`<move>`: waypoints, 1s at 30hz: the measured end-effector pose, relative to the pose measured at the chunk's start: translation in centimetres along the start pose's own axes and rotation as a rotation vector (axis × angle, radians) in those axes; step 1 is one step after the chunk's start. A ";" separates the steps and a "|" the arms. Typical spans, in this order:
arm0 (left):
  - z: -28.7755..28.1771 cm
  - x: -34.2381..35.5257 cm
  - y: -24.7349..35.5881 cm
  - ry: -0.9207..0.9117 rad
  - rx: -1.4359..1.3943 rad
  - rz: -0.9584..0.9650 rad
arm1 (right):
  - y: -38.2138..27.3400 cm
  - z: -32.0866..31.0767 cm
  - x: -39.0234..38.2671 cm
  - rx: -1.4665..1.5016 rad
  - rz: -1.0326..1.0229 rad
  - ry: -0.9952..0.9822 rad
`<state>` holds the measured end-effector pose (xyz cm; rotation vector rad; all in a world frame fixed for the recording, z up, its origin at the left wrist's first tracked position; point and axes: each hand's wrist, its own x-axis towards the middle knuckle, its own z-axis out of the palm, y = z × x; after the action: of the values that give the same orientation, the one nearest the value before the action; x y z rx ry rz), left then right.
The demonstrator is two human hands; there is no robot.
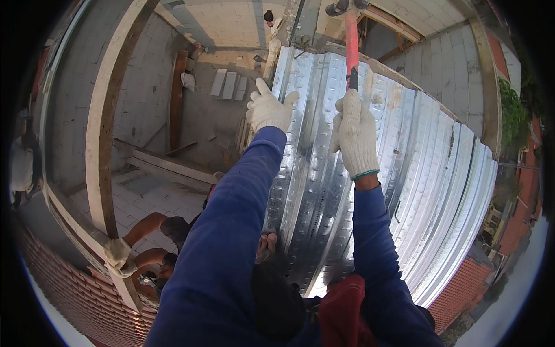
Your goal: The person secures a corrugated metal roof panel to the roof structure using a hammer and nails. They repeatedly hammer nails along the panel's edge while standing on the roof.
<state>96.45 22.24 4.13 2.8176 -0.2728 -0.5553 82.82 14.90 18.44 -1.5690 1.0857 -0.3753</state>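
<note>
Metal deck [324, 144]: shiny, long-ribbed, dimpled, running under both hands. Right hand [355, 132], knit-gloved, is wrapped round the black grip of the hammer [352, 43], whose straight red shaft and dark head point ahead of it, away from the wearer. Left hand [270, 107], also knit-gloved, fingers spread, holds nothing, left of the hammer by the deck's edge; can't tell if touching.

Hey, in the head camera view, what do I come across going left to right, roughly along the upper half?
Upright wooden beam → pale slabs → left gloved hand → right gloved hand gripping a red-handled tool → green foliage.
</note>
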 end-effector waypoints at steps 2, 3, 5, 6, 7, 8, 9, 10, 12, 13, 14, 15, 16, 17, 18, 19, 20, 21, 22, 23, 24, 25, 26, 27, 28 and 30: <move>-0.4 -0.1 0.4 -0.028 -0.035 0.004 | -1.2 -0.4 0.0 0.333 -0.121 0.033; -0.6 -0.2 0.7 -0.043 -0.053 0.009 | -1.7 -0.7 -0.1 0.492 -0.183 0.037; 0.6 0.2 -0.1 0.010 -0.035 0.018 | 1.2 1.8 1.2 0.518 -0.103 0.113; 0.7 0.2 0.0 0.034 -0.029 0.027 | 2.2 2.6 1.4 0.377 -0.027 0.135; 0.7 0.3 0.1 0.005 -0.032 0.014 | 3.3 3.5 1.6 0.242 0.048 0.146; 0.1 0.1 0.4 -0.026 -0.040 0.003 | 3.8 3.7 1.9 0.246 0.267 -0.023; -0.2 0.0 0.7 -0.058 -0.048 -0.008 | 4.1 2.7 2.2 0.218 0.269 -0.077; -0.2 -0.1 1.0 -0.062 -0.049 0.002 | 4.2 1.4 2.3 0.186 0.273 -0.128; 0.0 -0.2 0.4 -0.061 -0.031 -0.006 | 1.9 0.0 1.6 0.136 0.192 -0.129; -0.1 -0.2 0.0 -0.043 -0.024 -0.019 | 2.1 0.4 1.6 0.137 0.080 -0.079; -0.3 0.0 0.3 -0.026 -0.026 -0.018 | 2.2 0.5 1.8 0.126 -0.038 -0.014; -0.4 0.0 0.5 -0.009 -0.027 -0.017 | 2.5 0.5 1.8 0.107 -0.146 0.051; -0.2 0.0 0.5 0.007 -0.023 -0.007 | 3.6 1.6 2.3 0.058 -0.184 0.136; 0.3 0.1 0.4 0.027 -0.017 0.000 | 4.8 2.5 2.4 0.058 -0.094 0.114; 0.6 -0.2 0.5 0.038 -0.014 0.011 | 6.0 3.1 2.5 0.052 -0.004 0.097; 0.8 -0.3 0.5 0.035 -0.015 0.011 | 7.1 4.0 2.8 0.046 0.083 0.077; 1.2 -0.3 0.9 0.022 -0.024 0.016 | 6.7 3.4 2.6 0.063 0.256 -0.051; 0.9 0.0 0.7 0.029 -0.023 0.007 | 5.2 3.0 2.6 0.065 0.248 -0.096; 0.6 0.3 0.5 0.042 -0.018 0.012 | 3.9 2.4 2.2 0.071 0.249 -0.130; 0.4 0.3 0.1 0.048 -0.012 0.015 | 2.4 1.9 2.1 0.077 0.239 -0.163; 0.2 0.2 -0.2 0.054 -0.005 0.019 | 1.3 1.9 1.5 0.099 0.138 -0.092; 0.0 0.2 -0.5 0.050 0.004 0.018 | 2.9 2.7 1.7 0.095 0.050 -0.026; 0.0 0.2 0.1 0.040 -0.001 0.032 | 4.4 2.8 2.1 0.076 -0.047 0.062; 0.0 0.1 0.1 0.033 0.006 0.039 | 6.1 3.3 2.6 0.058 -0.136 0.141; 0.3 0.0 0.1 0.033 0.007 0.041 | 7.7 4.6 2.4 -0.033 -0.143 0.202; 0.9 -0.1 0.9 0.032 -0.005 0.053 | 12.3 3.9 3.9 -0.241 -0.037 0.091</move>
<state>95.88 21.18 3.62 2.8027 -0.3386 -0.4975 82.36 14.94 5.02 -1.8013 1.2084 -0.3536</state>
